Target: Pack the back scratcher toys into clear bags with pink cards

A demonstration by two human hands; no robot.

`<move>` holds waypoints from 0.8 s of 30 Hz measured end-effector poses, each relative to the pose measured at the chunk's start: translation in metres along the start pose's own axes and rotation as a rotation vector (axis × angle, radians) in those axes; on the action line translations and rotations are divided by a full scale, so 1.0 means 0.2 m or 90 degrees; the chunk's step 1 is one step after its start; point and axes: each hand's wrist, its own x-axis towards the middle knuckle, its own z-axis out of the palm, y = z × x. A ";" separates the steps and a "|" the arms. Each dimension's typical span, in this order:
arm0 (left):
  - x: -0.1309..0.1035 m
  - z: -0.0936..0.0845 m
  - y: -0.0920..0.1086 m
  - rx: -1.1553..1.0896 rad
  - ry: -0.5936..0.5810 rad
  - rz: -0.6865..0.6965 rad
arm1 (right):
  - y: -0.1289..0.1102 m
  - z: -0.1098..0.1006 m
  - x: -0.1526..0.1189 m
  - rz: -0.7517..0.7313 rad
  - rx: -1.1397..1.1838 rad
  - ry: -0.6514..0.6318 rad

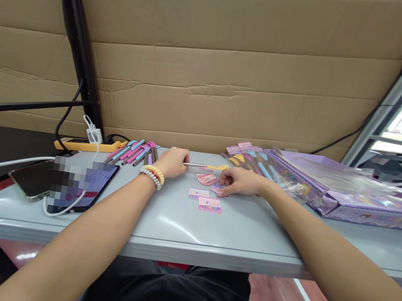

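Note:
My left hand (pixel 174 163), with beaded bracelets on its wrist, is closed around one end of a thin back scratcher. The metal rod of this back scratcher (pixel 198 165) points right and ends in a yellow claw-shaped head. Just below that head, my right hand (pixel 241 182) has its fingers curled, thumb and fingertips on a small purple printed card (pixel 215 187). A fan of reddish cards (pixel 206 178) lies left of my right fingers. Nearer to me, two pink printed cards (pixel 209 204) overlap slightly on the table.
Several pink, blue and purple back scratchers (pixel 134 151) lie left of my left hand. Behind my right hand are bagged back scratchers (pixel 259 165) and a purple box (pixel 378 211) with clear plastic. Two phones (pixel 34 179) with a white cable lie left. Cardboard (pixel 236 74) walls the back.

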 end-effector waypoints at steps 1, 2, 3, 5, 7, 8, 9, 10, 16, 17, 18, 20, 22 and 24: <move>0.00 0.00 0.00 -0.002 0.000 0.001 | 0.00 0.00 0.00 0.002 -0.003 0.001; 0.00 0.00 0.00 -0.005 -0.001 0.003 | 0.00 0.00 0.00 0.003 -0.006 0.001; 0.00 0.00 0.00 -0.007 -0.002 0.006 | 0.00 0.00 0.00 0.002 -0.008 0.001; 0.00 0.00 0.00 -0.012 -0.005 0.011 | 0.00 0.00 0.00 -0.001 -0.008 -0.003; 0.00 0.00 0.00 -0.014 -0.008 0.014 | 0.00 0.00 0.00 -0.002 0.001 -0.008; 0.00 0.00 0.00 -0.013 -0.009 0.016 | -0.01 0.00 0.00 0.000 0.005 -0.009; -0.01 0.00 0.00 -0.013 -0.010 0.017 | -0.01 0.00 0.00 0.001 0.008 -0.010; -0.01 0.01 0.00 -0.012 -0.011 0.018 | -0.01 0.00 0.00 0.003 0.008 -0.010; 0.00 0.00 0.00 -0.011 0.003 0.022 | 0.01 0.00 0.00 -0.006 0.016 -0.004; 0.00 0.00 0.00 -0.007 0.013 0.022 | 0.02 0.00 0.01 -0.010 0.017 -0.007; 0.00 0.00 0.00 -0.002 0.024 0.021 | 0.02 0.00 0.00 -0.012 0.017 -0.010; 0.00 0.00 0.00 0.009 0.048 0.015 | 0.01 0.00 0.00 -0.009 0.014 -0.012; 0.00 0.00 0.00 0.016 0.059 0.010 | -0.01 0.00 -0.01 0.002 0.012 -0.011; 0.00 0.00 0.00 0.018 0.058 0.006 | -0.02 0.00 -0.01 0.012 0.005 -0.006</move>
